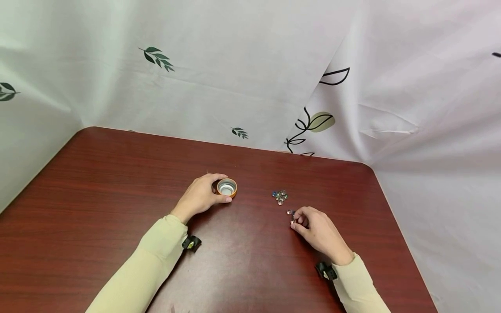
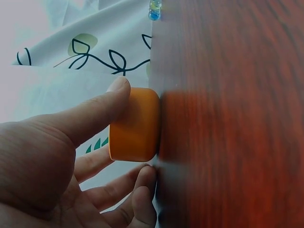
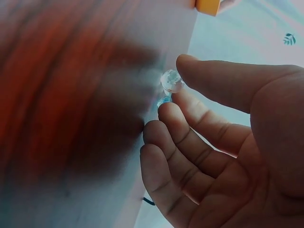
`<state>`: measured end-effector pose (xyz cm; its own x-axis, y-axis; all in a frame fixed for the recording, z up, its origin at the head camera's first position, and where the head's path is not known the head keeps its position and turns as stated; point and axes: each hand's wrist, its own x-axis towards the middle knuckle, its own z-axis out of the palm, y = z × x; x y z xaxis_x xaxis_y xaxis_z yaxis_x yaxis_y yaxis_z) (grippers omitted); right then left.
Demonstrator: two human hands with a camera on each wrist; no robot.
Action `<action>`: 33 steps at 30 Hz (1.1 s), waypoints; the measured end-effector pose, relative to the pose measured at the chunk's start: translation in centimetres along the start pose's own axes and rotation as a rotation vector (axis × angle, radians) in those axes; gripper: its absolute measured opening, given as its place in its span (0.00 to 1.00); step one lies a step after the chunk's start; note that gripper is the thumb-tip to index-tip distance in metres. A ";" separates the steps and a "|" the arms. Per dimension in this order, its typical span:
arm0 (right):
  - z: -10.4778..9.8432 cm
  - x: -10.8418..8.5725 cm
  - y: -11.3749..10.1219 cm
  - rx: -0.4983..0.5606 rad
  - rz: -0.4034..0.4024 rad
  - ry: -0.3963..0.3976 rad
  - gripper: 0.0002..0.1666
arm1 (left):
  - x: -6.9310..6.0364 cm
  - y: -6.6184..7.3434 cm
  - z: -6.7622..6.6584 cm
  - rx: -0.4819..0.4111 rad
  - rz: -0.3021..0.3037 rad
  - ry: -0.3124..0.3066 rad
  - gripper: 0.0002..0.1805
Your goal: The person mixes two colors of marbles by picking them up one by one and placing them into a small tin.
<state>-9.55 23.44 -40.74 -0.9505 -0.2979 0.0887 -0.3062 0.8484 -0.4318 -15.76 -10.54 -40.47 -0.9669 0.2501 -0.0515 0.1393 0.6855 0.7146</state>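
In the head view, my left hand (image 1: 201, 194) holds a small round orange tin (image 1: 233, 194) on the table, thumb on the near side and fingers on the far side. The tin is uncovered, with a silvery inside. The left wrist view shows the thumb against its orange wall (image 2: 135, 126). My right hand (image 1: 318, 228) is low over the table, its thumb and index fingertips around a clear glass bead (image 3: 171, 81). Another clear bead (image 1: 289, 212) lies beside the index fingertip. A bluish bead (image 3: 164, 100) shows beyond the fingers, partly hidden.
A cluster of several glass beads (image 1: 279, 196) lies between the two hands, farther back. The dark red wooden table (image 1: 129, 182) has rounded far corners. White cloth (image 1: 235, 78) with leaf prints hangs behind the table and along its sides.
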 end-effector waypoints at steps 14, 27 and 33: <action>0.0 -0.1 -0.2 -0.020 0.014 -0.006 0.10 | 0.0 -0.1 0.2 -0.011 -0.015 0.008 0.34; 0.1 0.0 -0.3 -0.050 -0.009 -0.013 0.11 | 0.1 -0.1 0.1 0.005 -0.019 0.004 0.33; 0.0 0.0 -0.4 -0.044 -0.022 -0.016 0.10 | 0.0 -0.1 0.0 0.009 -0.019 0.005 0.33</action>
<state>-9.46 23.05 -40.59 -0.9426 -0.3234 0.0835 -0.3296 0.8599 -0.3898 -15.79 -10.55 -40.54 -0.9703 0.2338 -0.0619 0.1227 0.6963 0.7072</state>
